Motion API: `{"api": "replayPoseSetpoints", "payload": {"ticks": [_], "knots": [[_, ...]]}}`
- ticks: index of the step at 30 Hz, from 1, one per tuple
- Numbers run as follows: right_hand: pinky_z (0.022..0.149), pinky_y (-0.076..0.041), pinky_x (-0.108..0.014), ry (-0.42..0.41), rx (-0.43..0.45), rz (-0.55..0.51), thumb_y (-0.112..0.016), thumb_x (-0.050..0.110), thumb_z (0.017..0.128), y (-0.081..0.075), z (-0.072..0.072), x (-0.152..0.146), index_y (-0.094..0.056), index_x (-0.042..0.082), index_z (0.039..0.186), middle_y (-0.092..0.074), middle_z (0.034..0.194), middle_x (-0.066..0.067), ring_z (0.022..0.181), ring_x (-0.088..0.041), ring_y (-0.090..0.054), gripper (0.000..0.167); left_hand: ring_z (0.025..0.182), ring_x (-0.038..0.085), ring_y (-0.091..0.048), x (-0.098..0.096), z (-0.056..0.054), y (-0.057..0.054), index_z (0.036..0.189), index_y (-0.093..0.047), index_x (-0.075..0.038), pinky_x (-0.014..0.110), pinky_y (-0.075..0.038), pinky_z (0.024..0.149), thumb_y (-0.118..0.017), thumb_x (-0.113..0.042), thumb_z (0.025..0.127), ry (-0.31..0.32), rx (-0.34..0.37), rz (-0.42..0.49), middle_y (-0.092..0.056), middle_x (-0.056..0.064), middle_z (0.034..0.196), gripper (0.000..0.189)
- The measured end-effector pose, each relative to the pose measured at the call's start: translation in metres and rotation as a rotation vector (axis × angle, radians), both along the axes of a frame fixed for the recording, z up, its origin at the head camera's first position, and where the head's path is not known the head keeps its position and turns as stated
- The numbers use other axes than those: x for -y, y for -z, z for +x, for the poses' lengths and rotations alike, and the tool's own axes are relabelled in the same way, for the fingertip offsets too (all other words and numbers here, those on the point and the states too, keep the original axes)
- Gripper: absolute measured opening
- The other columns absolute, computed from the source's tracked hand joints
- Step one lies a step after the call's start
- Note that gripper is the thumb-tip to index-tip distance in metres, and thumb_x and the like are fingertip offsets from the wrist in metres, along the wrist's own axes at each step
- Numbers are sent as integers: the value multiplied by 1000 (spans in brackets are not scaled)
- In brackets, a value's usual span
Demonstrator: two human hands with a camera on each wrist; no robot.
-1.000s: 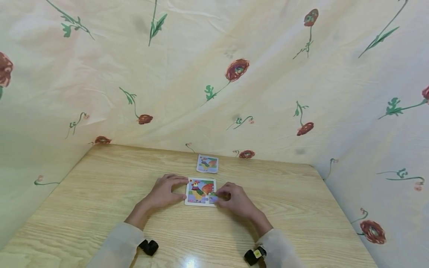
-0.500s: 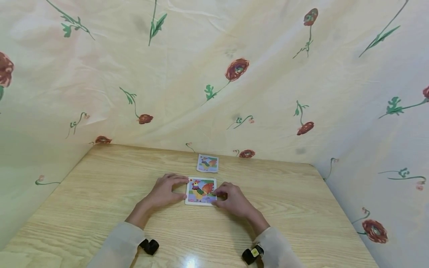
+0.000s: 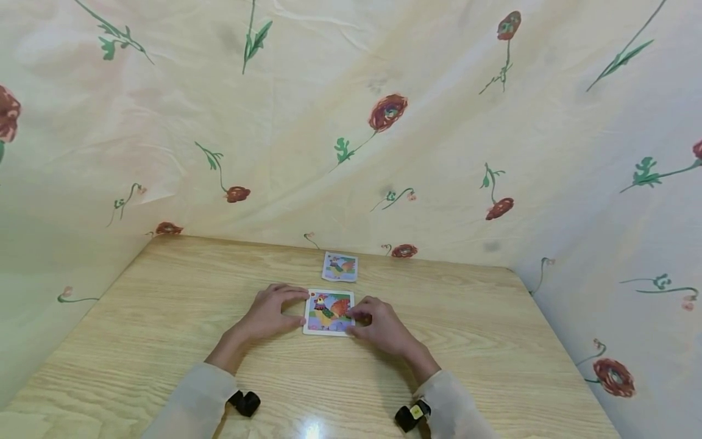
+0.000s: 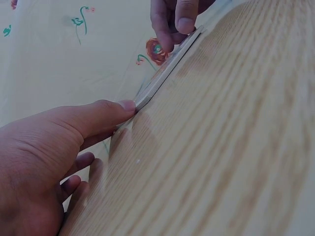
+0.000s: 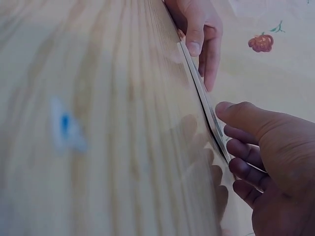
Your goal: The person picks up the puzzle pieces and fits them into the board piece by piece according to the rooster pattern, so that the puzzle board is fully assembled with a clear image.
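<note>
A square jigsaw puzzle point(image 3: 323, 312) of a rooster lies flat on the table inside a white frame point(image 3: 329, 333). My left hand point(image 3: 269, 314) holds the frame's left side, its thumb at the near corner and its fingers at the far one. At the lower right of the picture, my right hand point(image 3: 380, 326) has thumb and fingers on a puzzle piece point(image 3: 340, 327), now level with the others. Those fingers partly hide that piece. Both wrist views show the puzzle edge-on, as a thin pale edge point(image 4: 170, 66) between the two hands.
A paper card point(image 3: 339, 267) with the same rooster picture lies behind the puzzle on the wooden table point(image 3: 219, 274). Flowered cloth point(image 3: 307, 122) hangs along the back and sides of the table.
The right hand has moved slightly left, and the lower right piece has slid into its gap, closing the white gaps around it. The left hand has stayed in place.
</note>
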State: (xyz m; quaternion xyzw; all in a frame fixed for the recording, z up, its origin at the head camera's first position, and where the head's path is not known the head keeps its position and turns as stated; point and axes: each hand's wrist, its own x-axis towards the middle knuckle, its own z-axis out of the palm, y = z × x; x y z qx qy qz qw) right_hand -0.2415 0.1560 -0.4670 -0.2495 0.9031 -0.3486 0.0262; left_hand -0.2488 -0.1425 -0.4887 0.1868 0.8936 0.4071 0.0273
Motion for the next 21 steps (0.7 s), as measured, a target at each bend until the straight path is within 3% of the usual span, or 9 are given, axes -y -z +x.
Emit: {"api": "replayPoseSetpoints", "payload": {"ticks": [21], "knots": [[72,-44,-21,-35,30,7,-77,16,94,1,1,7,-80,11,110,-65,105,-1,89,-13,-50,18,149,30,-37,-1,-1,2,140,-66,-28,67,-22,119,-79,-36,90,1,-1,-8,-57,-6,151,52]]}}
